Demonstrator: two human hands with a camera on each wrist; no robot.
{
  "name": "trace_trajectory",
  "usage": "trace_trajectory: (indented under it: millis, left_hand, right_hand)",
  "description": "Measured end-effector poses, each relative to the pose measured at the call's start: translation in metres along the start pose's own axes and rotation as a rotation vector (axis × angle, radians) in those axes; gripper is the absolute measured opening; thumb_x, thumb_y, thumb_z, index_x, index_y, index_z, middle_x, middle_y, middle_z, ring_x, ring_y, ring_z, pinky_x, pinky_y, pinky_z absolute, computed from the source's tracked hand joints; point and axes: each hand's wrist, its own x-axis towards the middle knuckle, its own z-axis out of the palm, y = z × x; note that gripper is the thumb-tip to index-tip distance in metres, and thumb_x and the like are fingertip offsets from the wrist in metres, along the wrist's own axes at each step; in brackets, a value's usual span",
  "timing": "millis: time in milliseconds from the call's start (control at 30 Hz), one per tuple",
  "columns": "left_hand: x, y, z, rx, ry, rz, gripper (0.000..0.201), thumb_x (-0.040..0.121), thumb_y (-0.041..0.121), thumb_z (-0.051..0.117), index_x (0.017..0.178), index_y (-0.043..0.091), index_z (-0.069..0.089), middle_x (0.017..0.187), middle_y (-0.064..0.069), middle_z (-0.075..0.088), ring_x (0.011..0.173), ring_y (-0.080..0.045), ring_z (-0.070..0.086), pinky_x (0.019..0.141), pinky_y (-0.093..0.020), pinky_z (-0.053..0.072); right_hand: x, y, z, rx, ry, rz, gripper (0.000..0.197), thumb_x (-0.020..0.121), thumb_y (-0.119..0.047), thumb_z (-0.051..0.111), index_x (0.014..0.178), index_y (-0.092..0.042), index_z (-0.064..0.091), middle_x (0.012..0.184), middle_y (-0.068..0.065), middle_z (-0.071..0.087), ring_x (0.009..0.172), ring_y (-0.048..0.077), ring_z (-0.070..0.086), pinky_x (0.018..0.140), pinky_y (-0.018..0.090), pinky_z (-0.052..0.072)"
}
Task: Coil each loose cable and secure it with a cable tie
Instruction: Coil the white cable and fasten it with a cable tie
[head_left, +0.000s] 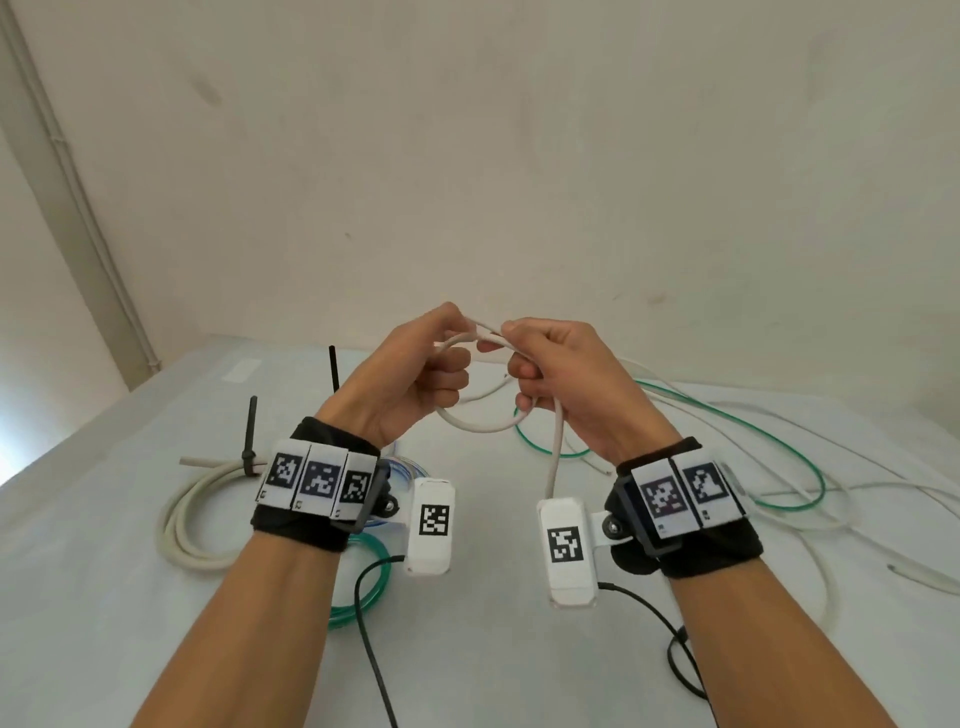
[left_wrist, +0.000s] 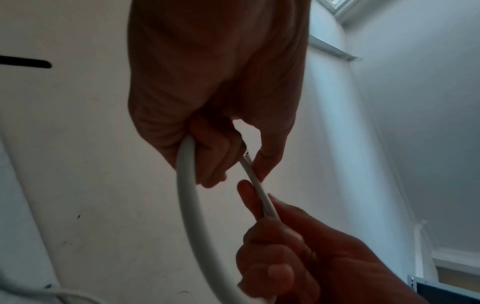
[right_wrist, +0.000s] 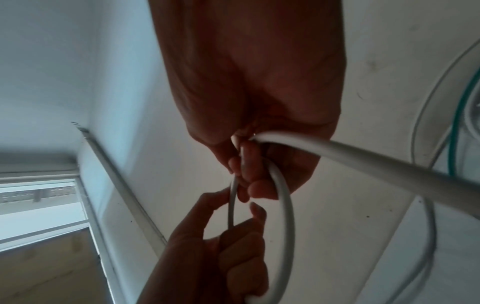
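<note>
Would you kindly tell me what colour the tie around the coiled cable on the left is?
Black; the cable tie shows best in the head view.

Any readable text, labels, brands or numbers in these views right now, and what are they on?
No readable words, brands or numbers in any view.
Left wrist band: square black-and-white coded markers only, no letters.
Right wrist band: the same markers; tiny marks at their lower corners are too small to read.
Both white camera housings: one marker each, no text.
</note>
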Motion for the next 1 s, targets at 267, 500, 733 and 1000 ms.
trace_trajectory:
  millis: [267, 500, 733, 1000]
  left_hand:
    - [0.003, -0.002, -0.001, 0.056, -0.094, -0.128, 0.041, 0.107, 0.040, 0.042, 0.079, 0.013, 0.056, 0.058, 0.007, 0.019, 0.047, -0.010, 0.016, 0.047, -0.024, 0.014]
    - [0.000, -0.005, -0.003, -0.014, 0.040, -0.038, 0.036, 0.107, 0.031, 0.051, 0.074, 0.017, 0.045, 0.057, 0.008, 0.023, 0.047, -0.009, 0.019, 0.054, -0.027, 0.013]
    - [0.002, -0.013, -0.001, -0.080, 0.265, 0.086, 0.036, 0.107, 0.031, 0.054, 0.078, 0.011, 0.055, 0.056, 0.002, 0.045, 0.047, -0.012, 0.041, 0.046, -0.021, 0.037]
    - [0.001, -0.014, -0.003, -0.021, 0.333, 0.224, 0.036, 0.106, 0.028, 0.055, 0.082, 0.005, 0.068, 0.064, -0.006, 0.065, 0.057, -0.016, 0.064, 0.059, -0.024, 0.055]
  right_hand:
    - [0.003, 0.006, -0.006, -0.134, -0.038, 0.004, 0.034, 0.107, -0.025, 0.054, 0.101, 0.000, 0.077, 0.061, -0.003, 0.036, 0.056, 0.012, 0.034, 0.058, 0.027, 0.040]
    - [0.001, 0.019, -0.002, -0.026, -0.006, -0.003, 0.035, 0.107, -0.029, 0.055, 0.108, 0.001, 0.073, 0.069, 0.000, 0.047, 0.058, 0.012, 0.043, 0.066, 0.028, 0.051]
    - [-0.004, 0.020, -0.009, -0.028, -0.038, 0.037, 0.031, 0.110, -0.023, 0.048, 0.118, -0.003, 0.070, 0.090, 0.014, 0.072, 0.082, 0.021, 0.074, 0.067, 0.034, 0.063]
    - [0.000, 0.020, -0.020, 0.022, 0.082, -0.018, 0.027, 0.106, -0.025, 0.056, 0.109, -0.012, 0.080, 0.082, 0.002, 0.059, 0.067, 0.008, 0.042, 0.052, 0.022, 0.027]
